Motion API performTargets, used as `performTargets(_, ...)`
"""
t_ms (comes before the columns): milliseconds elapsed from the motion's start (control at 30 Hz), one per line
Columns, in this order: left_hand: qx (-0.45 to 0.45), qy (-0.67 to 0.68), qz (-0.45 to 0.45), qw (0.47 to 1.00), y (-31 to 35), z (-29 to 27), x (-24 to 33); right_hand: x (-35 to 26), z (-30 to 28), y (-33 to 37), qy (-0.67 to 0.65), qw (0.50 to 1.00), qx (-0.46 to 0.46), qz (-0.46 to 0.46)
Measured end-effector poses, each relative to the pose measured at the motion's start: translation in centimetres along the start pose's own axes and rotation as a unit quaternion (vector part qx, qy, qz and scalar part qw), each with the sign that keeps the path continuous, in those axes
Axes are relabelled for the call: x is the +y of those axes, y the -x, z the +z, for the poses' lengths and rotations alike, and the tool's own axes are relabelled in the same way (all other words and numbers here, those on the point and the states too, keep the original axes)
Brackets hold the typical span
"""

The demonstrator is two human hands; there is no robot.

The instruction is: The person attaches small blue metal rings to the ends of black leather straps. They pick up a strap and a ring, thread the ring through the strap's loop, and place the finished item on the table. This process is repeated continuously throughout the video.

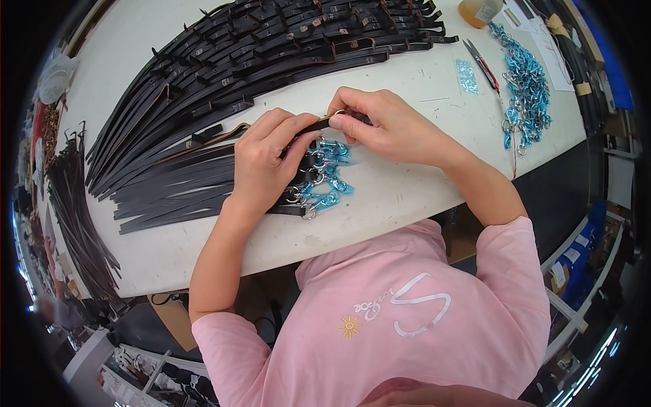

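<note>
Both hands pinch one black strap (319, 125): left hand (261, 163), right hand (386, 125). Finished straps with blue-wrapped clasps (325, 183) lie beneath; black strap pile (224, 74), chains (525, 91) and scissors (483, 66) surround.

The person wears a pink short-sleeved shirt (407, 319); the sleeves end above the elbows, leaving both forearms bare. The shirt front carries a white looping line design (422, 306) and a small yellow sun motif (349, 327). The left hand (261, 163) and right hand (386, 125) are ungloved.

strap (319, 124) end hidden under fingers
</note>
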State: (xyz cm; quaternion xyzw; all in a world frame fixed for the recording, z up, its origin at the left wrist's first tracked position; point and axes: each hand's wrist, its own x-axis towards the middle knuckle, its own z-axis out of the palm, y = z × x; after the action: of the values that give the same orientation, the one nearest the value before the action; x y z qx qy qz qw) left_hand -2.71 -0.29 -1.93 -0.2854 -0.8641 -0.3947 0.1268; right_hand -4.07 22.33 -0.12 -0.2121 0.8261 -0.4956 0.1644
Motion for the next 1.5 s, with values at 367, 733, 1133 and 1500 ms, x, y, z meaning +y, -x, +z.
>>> performTargets(367, 0.000, 0.012, -0.013, 1.000, 0.06, 0.16, -0.19, 0.33, -0.06, -0.48, -0.062, 0.996, -0.039, 0.052)
performTargets(733, -0.004, 0.017, -0.019, 1.000, 0.04, 0.16, -0.01, 0.72, 0.02, -0.70, -0.103, 0.990, -0.057, 0.074)
performTargets(1133, -0.007, 0.017, -0.016, 1.000, 0.00, 0.10, -0.01, 0.74, 0.06, -0.66, -0.115, 0.989, -0.056, 0.075)
performTargets(1500, -0.004, 0.035, -0.019, 0.999, 0.02, -0.04, 0.35, 0.46, -0.06, -0.86, -0.182, 0.975, -0.066, 0.110)
